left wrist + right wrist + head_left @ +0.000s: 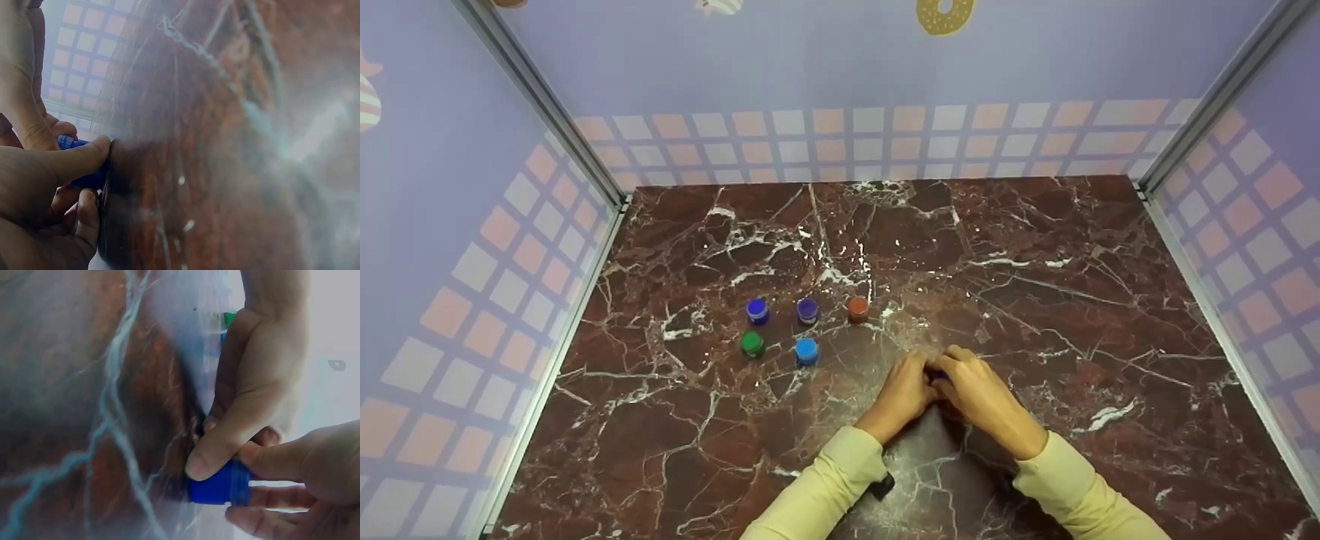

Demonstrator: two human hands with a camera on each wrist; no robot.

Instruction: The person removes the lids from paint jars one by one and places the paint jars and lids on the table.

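Observation:
Low over the table, my left hand and right hand meet around a small blue paint jar. In the right wrist view the left thumb lies along the jar's body, at the table surface. Fingers of my right hand pinch the ridged lid end from the other side. The left wrist view shows the same blue jar, with left thumb and fingers curled around it. From the head view the jar is mostly covered by the fingers.
Left of the hands stand a blue jar, a purple jar, an orange-red jar, a green jar and a light blue jar. Patterned wall panels border the dark red marbled table.

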